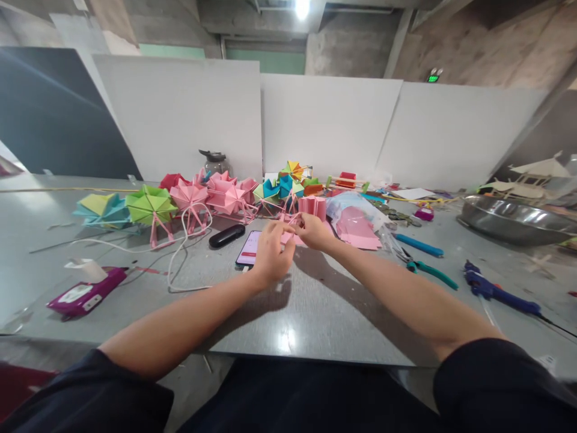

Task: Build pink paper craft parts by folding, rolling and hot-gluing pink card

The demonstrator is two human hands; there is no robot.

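Note:
Both my hands meet over the middle of the grey table (315, 313). My left hand (270, 252) and my right hand (313, 231) pinch a small pink folded paper piece (288, 236) between their fingertips. Just behind it stands a pink pleated paper block (312, 206). A phone with a lit pink screen (249, 248) lies right beside my left hand. A row of folded paper lanterns in pink (189, 195), green (151, 205) and teal (101, 210) sits further back on the left.
A black case (226, 236) and a white cable (180, 252) lie left of the phone. A purple tissue pack (85, 294) is at the near left. Pink paper sheets (358, 231), teal pliers (428, 269), a blue glue gun (496, 291) and a metal bowl (514, 219) are on the right.

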